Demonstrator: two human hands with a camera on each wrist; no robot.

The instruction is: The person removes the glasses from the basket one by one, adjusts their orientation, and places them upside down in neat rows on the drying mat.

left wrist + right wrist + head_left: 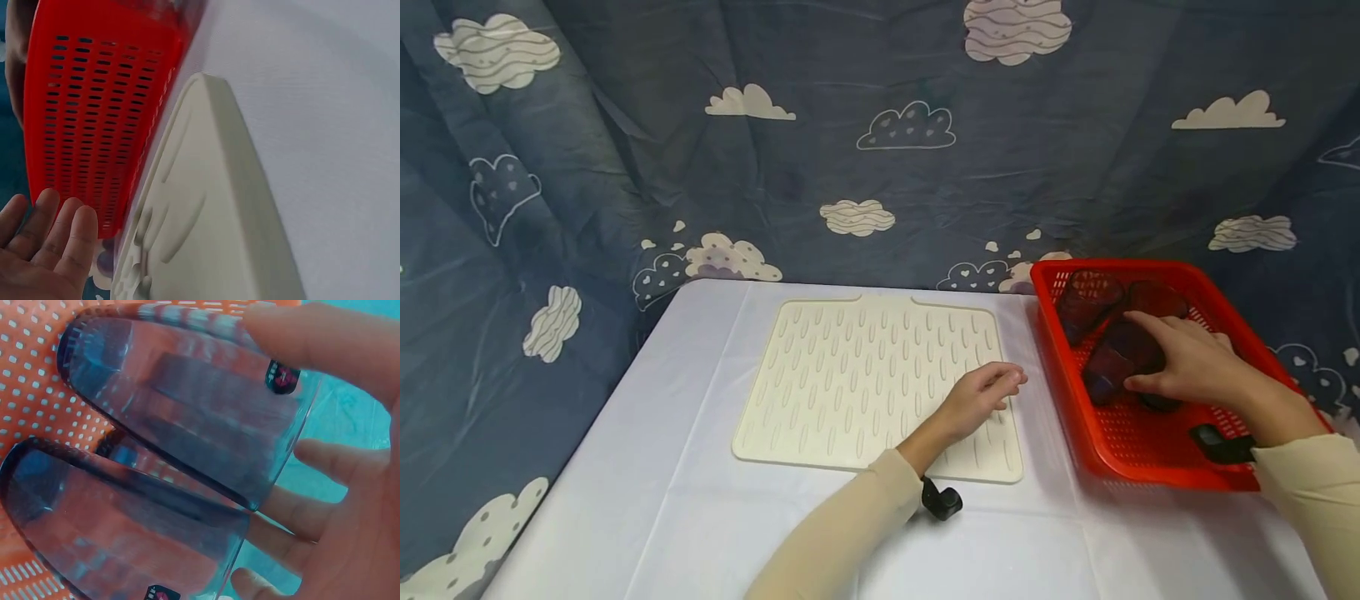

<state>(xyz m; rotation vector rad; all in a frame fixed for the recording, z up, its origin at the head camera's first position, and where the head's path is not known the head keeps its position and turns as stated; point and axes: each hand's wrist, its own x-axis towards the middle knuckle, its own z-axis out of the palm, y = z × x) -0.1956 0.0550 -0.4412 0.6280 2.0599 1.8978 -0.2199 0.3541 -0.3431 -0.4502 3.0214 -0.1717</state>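
While our right grip [1195,362] spans a glass [200,412] near the table's [647,533] right edge — whether clasped, we can't tell — we'd cradle its likely slick, fragile wall; left grip [972,403] loose.

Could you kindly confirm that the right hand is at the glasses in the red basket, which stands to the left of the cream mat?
Not quite: the red basket stands to the right of the cream mat, as the head view shows. The right hand is indeed at the glasses in it.
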